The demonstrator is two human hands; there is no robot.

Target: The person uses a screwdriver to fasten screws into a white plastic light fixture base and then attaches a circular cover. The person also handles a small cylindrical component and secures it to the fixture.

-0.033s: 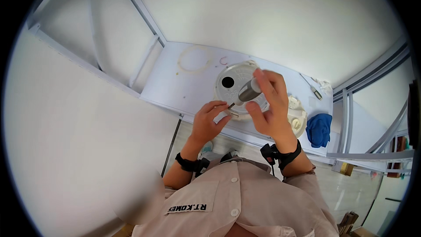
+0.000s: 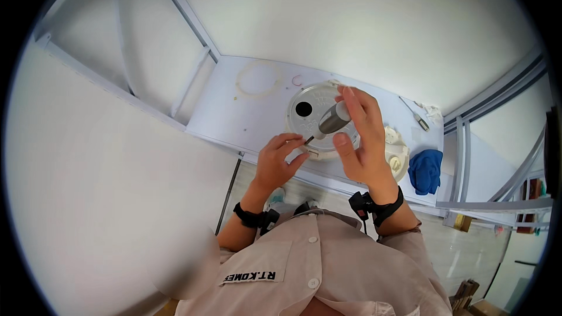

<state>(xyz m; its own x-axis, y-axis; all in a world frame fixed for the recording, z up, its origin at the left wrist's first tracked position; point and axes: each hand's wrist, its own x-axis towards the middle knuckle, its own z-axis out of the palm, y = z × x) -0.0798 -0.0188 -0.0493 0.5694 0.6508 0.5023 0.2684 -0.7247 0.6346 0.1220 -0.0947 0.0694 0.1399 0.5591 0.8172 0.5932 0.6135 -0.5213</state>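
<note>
While the grey screwdriver (image 2: pixel 334 118) slants down-left from the spread right hand (image 2: pixel 366 146), its tip's basically beside the left hand (image 2: pixel 275 164), fingers parted.

Light is bright and soft, edges bowed.

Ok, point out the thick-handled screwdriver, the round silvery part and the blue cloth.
Thick-handled screwdriver (image 2: pixel 334 118): head view, on the grey handle.
Round silvery part (image 2: pixel 321 98): head view, on its upper face.
Blue cloth (image 2: pixel 425 171): head view, its middle.
</note>
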